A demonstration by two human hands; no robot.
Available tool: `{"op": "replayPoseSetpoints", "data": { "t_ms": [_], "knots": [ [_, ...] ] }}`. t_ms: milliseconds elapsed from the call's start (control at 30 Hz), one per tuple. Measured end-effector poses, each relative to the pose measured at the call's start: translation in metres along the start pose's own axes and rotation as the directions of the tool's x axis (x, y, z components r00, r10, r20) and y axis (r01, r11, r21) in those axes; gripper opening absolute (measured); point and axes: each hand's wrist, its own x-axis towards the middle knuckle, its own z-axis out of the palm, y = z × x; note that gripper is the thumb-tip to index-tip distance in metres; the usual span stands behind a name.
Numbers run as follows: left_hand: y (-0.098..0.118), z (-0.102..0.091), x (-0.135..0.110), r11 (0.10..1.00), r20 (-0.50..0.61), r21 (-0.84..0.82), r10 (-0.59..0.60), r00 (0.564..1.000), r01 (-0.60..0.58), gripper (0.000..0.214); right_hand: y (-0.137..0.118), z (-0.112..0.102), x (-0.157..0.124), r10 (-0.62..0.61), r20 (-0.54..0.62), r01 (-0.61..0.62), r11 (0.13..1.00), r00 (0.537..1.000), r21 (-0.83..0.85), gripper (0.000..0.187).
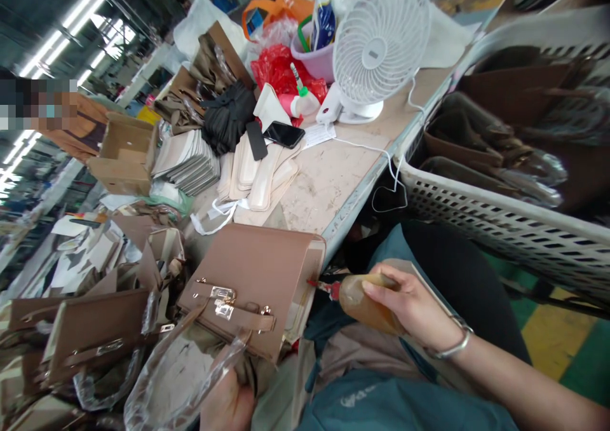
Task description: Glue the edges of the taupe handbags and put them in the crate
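A brown handbag (267, 259) lies tilted at the table's front edge, with a metal clasp (223, 301) and a handle (157, 412) wrapped in clear plastic. My left hand (227, 400) grips the handbag from its lower side, next to the handle; its fingertips are partly hidden. In my right hand (405, 297) is a squeeze bottle (365, 301) of amber liquid, with fingers and thumb wrapped around it. The bottle's red nozzle (328, 288) points left, its tip at the open side edge of the handbag. Whether the tip touches the edge I cannot tell.
More brown handbags (102, 323) crowd the left side. On the table are stacked panels (188, 161), a phone (284, 135), a white fan (381, 43) and a white glue bottle (305, 102). A white plastic crate (500, 208) with bags stands at right. A person (81, 123) is at far left.
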Motion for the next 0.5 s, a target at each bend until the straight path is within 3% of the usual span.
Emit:
{"op": "replayPoseSetpoints", "data": {
  "t_ms": [267,367,500],
  "knots": [
    [0.006,0.003,-0.010,1.000,-0.047,0.017,0.019,0.999,-0.018,0.035,0.013,0.000,0.031,0.027,-0.200,0.003,0.989,0.979,0.149,0.041],
    [0.005,0.002,-0.010,0.998,-0.029,0.024,0.065,0.997,-0.064,0.038,0.011,0.000,0.024,0.076,-0.157,-0.033,0.965,0.985,0.260,0.039],
    [0.006,0.004,-0.010,0.998,-0.052,0.000,0.070,0.996,-0.070,0.040,0.008,0.002,0.005,0.133,0.012,-0.130,0.938,0.991,0.322,0.037]
  ]
}}
